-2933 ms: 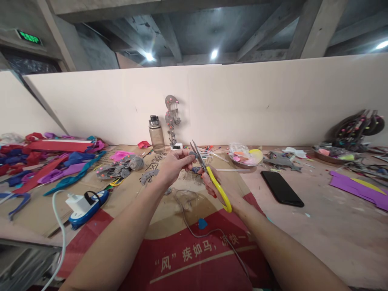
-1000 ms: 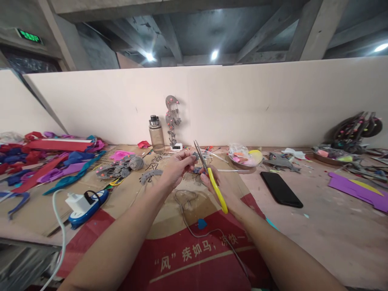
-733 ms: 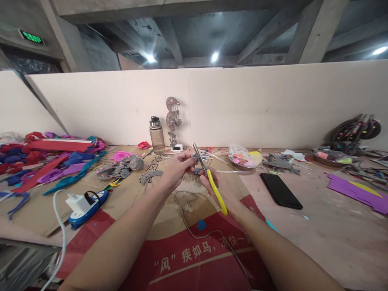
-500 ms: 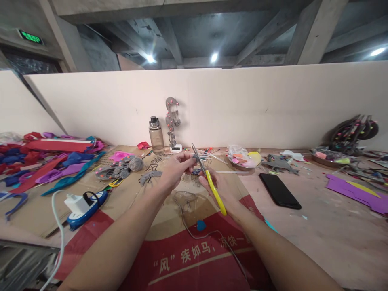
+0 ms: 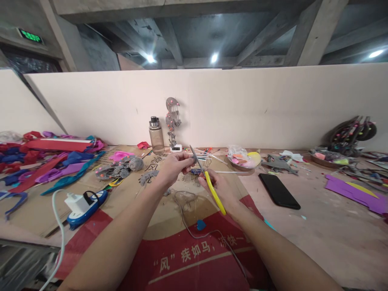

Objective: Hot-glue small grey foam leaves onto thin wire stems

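My left hand [image 5: 173,167] is raised over the cardboard-covered table [image 5: 321,226] and pinches a small grey piece [image 5: 191,159] between thumb and fingertips. My right hand [image 5: 220,189] grips yellow-handled scissors [image 5: 209,182], whose steel blades point up and left and meet the grey piece at my left fingertips. Both hands hover close together above a clear wire-like loop [image 5: 184,201] lying on the cardboard.
A water bottle [image 5: 156,136] and a grey ornament [image 5: 172,119] stand against the back board. Grey cut-outs [image 5: 121,167], coloured foam strips [image 5: 51,161], a charger on a blue case [image 5: 86,202], a black phone [image 5: 279,185], a dish of scraps [image 5: 245,158] and purple sheets [image 5: 354,190] lie around.
The scissors' blades have tipped further left and a little lower, closing on the grey piece. My hands have stayed nearly in place, and the view has dipped slightly.
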### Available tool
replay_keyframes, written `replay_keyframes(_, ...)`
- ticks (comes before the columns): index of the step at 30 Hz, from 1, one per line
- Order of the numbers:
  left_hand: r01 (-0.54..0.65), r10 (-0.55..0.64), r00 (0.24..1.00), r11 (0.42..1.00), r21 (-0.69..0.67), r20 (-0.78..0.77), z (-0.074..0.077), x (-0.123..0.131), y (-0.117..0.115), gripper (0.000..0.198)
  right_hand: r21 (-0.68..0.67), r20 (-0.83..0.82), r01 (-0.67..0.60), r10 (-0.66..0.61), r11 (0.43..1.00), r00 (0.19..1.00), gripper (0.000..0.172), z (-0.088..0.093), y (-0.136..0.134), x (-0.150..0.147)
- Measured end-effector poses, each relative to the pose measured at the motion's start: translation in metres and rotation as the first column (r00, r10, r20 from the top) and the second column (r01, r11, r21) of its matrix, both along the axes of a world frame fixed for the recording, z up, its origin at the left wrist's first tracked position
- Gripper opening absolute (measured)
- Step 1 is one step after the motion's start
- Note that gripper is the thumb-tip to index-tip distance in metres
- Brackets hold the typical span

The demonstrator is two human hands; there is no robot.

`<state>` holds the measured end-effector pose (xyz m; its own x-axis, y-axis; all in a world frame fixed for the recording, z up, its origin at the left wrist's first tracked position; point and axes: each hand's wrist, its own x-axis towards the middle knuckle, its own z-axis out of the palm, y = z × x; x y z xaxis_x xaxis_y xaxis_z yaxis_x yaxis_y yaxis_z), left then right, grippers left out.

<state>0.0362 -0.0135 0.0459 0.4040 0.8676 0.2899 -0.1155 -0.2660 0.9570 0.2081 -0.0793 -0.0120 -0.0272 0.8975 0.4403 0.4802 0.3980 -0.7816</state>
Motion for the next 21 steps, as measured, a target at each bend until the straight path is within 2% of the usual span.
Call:
replay_keyframes(3, -0.017, 0.017, 1.0, 1.0, 0.007, 0.02, 0.0, 0.0, 0.0, 0.024, -0.01, -0.031, -0.012, 0.012, 1.0, 0.999, 0.026, -0.001, 0.001, -0.001)
replay_keyframes(7, -0.017, 0.018, 0.999, 1.0, -0.026, 0.048, 0.001, 0.001, 0.0, 0.026, -0.008, -0.122, -0.089, 0.087, 0.996, 0.989, 0.024, -0.005, 0.002, -0.001)
replay_keyframes(15, 0.006, -0.006, 0.999, 1.0, 0.01, 0.034, -0.002, 0.004, 0.0, 0.023, 0.006, -0.041, -0.04, 0.04, 0.999, 0.998, 0.023, -0.015, 0.007, 0.001)
replay_keyframes(21, 0.003, -0.003, 1.0, 1.0, 0.028, 0.014, -0.005, 0.004, 0.001, 0.023, 0.002, -0.023, -0.029, 0.029, 1.0, 0.999, 0.025, -0.009, 0.004, 0.0)
